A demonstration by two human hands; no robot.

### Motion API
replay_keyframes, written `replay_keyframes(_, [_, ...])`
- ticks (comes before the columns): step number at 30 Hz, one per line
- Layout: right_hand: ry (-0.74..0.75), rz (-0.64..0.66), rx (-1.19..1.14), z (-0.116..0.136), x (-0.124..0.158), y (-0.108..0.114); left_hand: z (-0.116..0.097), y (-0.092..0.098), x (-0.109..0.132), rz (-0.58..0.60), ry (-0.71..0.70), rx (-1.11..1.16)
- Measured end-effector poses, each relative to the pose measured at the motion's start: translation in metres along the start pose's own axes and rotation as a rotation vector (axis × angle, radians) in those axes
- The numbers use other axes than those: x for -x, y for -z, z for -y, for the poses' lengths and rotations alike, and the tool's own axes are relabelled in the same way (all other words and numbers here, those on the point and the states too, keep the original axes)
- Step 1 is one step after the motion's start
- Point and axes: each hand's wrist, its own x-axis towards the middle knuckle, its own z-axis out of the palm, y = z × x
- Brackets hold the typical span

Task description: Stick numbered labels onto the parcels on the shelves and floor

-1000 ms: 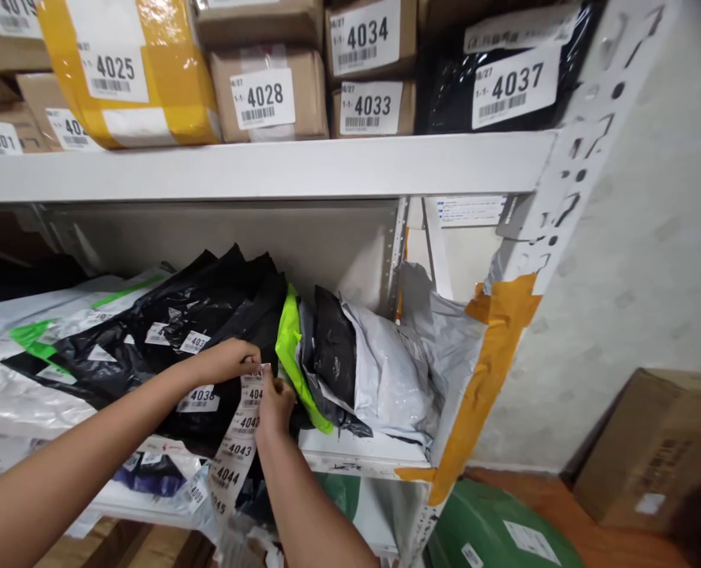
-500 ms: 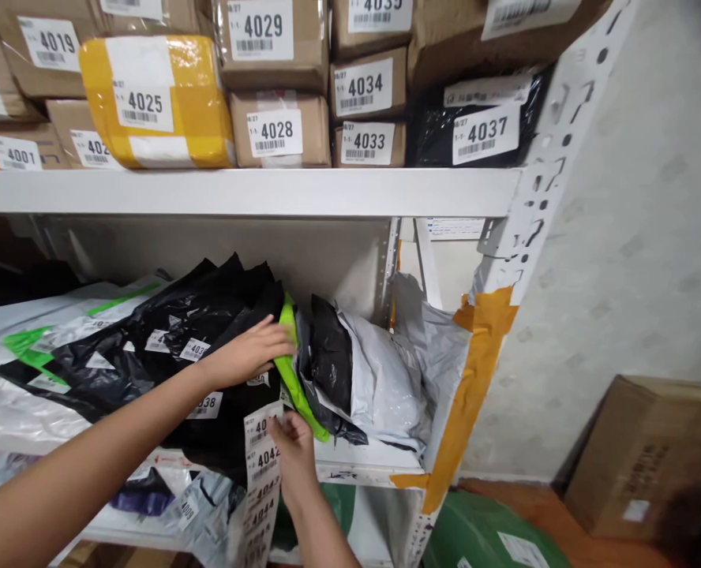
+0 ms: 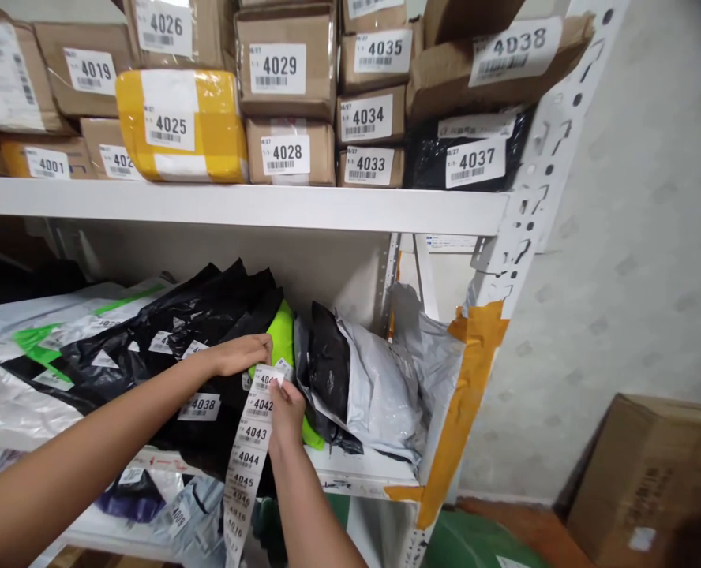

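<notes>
Left hand (image 3: 238, 355) is down on the black poly mailer (image 3: 214, 312), fingers curled under, fingertips right at the top end of the label strip (image 3: 249, 446). From here I can't tell whether it pinches the strip or only presses beside it. Right hand (image 3: 285, 410) comes up from below and is closed on the strip, thumb and forefinger nipping the topmost label by its edge. The strip hangs down from between my two hands, past the front of the lower shelf (image 3: 356, 472), and drifts a little to the left. I read 4042, 4043, 4044, 4045 going down; the lower numbers blur.

Just beyond both sets of fingertips, the neon green mailer (image 3: 283, 331) stands on edge, touching the black one. Right of my right hand there's a dark mailer (image 3: 327, 355) on edge, then a grey mailer (image 3: 380, 386) leaning against it. By my left wrist, a white 4038 label (image 3: 200, 406) sits on black plastic. Well above both hands, the upper shelf (image 3: 327, 209) carries numbered parcels: the yellow-taped 4025 parcel (image 3: 181, 126) and the 4028 box (image 3: 291, 150) side by side
</notes>
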Motion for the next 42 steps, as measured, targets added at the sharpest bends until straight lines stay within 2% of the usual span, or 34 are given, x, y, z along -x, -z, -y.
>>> replay_keyframes(3, [0.017, -0.043, 0.060, -0.003, -0.002, -0.005, 0.008, 0.000, -0.004, -0.023, 0.068, 0.005])
replay_keyframes(6, [0.028, -0.104, 0.117, -0.007, -0.004, -0.008, 0.014, -0.002, -0.004, 0.001, 0.079, 0.035])
replay_keyframes(13, [0.011, -0.243, 0.197, -0.022, -0.007, -0.019, 0.014, -0.010, -0.001, 0.005, 0.102, -0.054])
replay_keyframes(22, [-0.170, -0.095, 0.106, -0.015, 0.006, -0.010, 0.014, -0.024, 0.005, -0.037, 0.155, -0.277])
replay_keyframes(25, [-0.237, 0.019, 0.019, -0.011, 0.017, -0.005, 0.012, -0.029, 0.006, -0.035, 0.169, -0.331])
replay_keyframes(28, [-0.288, 0.109, -0.041, -0.011, 0.030, 0.006, 0.009, -0.032, 0.008, -0.029, 0.189, -0.365])
replay_keyframes(31, [-0.301, 0.062, 0.046, -0.014, 0.047, 0.027, 0.005, -0.027, 0.007, -0.027, 0.218, -0.377])
replay_keyframes(33, [-0.261, 0.064, 0.129, -0.012, 0.058, 0.045, -0.003, -0.019, 0.000, -0.044, 0.237, -0.381])
replay_keyframes(35, [-0.189, 0.119, 0.145, -0.003, 0.065, 0.064, -0.016, -0.010, -0.011, -0.059, 0.206, -0.380])
replay_keyframes(37, [-0.123, 0.194, 0.105, 0.011, 0.067, 0.080, -0.031, -0.006, -0.025, 0.006, 0.076, -0.347])
replay_keyframes(39, [-0.087, 0.275, 0.076, 0.028, 0.065, 0.094, -0.045, -0.008, -0.033, 0.153, -0.081, -0.286])
replay_keyframes(41, [-0.073, 0.329, 0.092, 0.041, 0.060, 0.103, -0.052, -0.014, -0.035, 0.271, -0.154, -0.240])
replay_keyframes(42, [-0.068, 0.332, 0.109, 0.045, 0.057, 0.105, -0.054, -0.017, -0.033, 0.294, -0.150, -0.229])
